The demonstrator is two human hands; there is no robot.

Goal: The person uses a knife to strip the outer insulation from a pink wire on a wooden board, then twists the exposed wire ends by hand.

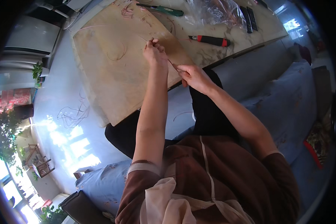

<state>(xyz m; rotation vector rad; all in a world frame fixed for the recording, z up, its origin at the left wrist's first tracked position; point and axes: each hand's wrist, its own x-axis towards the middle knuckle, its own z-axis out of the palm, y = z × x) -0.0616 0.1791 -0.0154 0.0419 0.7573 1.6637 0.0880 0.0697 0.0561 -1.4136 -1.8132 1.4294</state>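
My left hand [155, 51] is over the wooden board [106, 75], its fingers pinched on a thin strand whose pale tip sticks out up and to the left. Between my hands runs a thin reddish-brown strand [170, 62], perhaps the same piece. At the board's right edge my right hand [194, 77] grips the strand's lower end. A utility knife with a red and black handle [212, 40] lies to the right, touching neither hand. Farther off rests a green-handled tool [169, 10]. Thin curled strips [120, 54] lie on the board, with more near its far edge.
The board overlaps a stone-like tabletop [257, 39]. Crumpled clear plastic [218, 12] and two dark flat strips [249, 19] lie at the back right. Tangled thin strands [74, 112] lie on the floor at left. Blue-covered seating [282, 95] stands at right.
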